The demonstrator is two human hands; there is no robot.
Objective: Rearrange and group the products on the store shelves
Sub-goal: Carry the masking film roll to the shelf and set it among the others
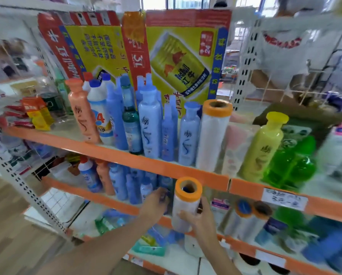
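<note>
**Orange-capped roll in hand, matching roll waiting on the shelf above**

Orange tape rims the top of the roll (186, 203), a white cylinder of folded film with a hollow core, and the right hand (198, 217) has it upright in front of the middle shelf (110, 201), fingers wrapped round the lower half. Good spot to hold it: the body looks light and fairly stiff along its length, though the film skin is probably slick and a bit squashy, so a grip round the middle or bottom beats pinching the open end. Up on the top shelf (126, 155) stands a taller twin roll (213, 133), touching the blue bottle (189, 133) on its left, with a pale pink pack just on the other side. That is the likely partner for grouping. Over on the left, the left hand (156, 201) reaches in among the blue bottles on the middle shelf; its fingers are curled toward a dark small item, but blur hides whether they actually grip it. More orange-rimmed rolls (251, 217) sit lower right.
</note>
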